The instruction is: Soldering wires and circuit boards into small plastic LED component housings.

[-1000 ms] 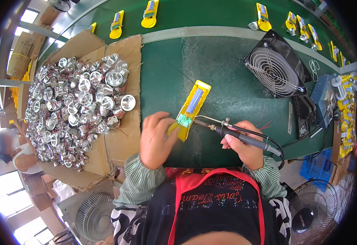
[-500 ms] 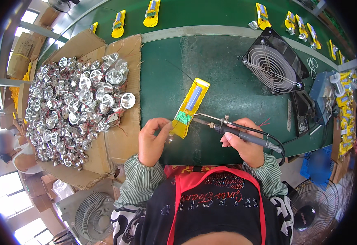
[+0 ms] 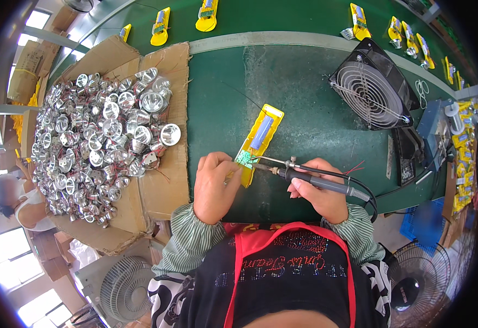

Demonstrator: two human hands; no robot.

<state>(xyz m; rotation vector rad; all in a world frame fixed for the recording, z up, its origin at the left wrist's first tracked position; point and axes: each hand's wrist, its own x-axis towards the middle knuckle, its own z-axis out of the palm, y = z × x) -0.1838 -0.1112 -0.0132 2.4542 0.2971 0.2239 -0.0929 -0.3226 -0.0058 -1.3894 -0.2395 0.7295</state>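
Note:
A yellow plastic housing (image 3: pixel 271 116) lies slanted on the bench in front of me, with a blue cylindrical battery cell (image 3: pixel 262 133) and a green circuit board (image 3: pixel 246 158) in it. My left hand (image 3: pixel 215 188) is at the board's lower left edge, thumb and fingers pinched together; what they grip is hidden. In my right hand (image 3: pixel 321 191) is a soldering iron (image 3: pixel 326 181) with a thin metal feed tube along its front. Its tip meets the board near my left fingertips; whether it touches cannot be made out.
Many silver reflector cups (image 3: pixel 102 142) are heaped on cardboard (image 3: pixel 165 109) at the left. A black fan (image 3: pixel 367 90) stands at the right, beside a blue-grey box (image 3: pixel 433 131) with a solder spool (image 3: pixel 453 117). More yellow housings (image 3: pixel 206 16) line the far strip.
My left hand has moved right and slightly up, over the housing's lower end. The iron has shifted a little left and down, its tip closer to my left fingers.

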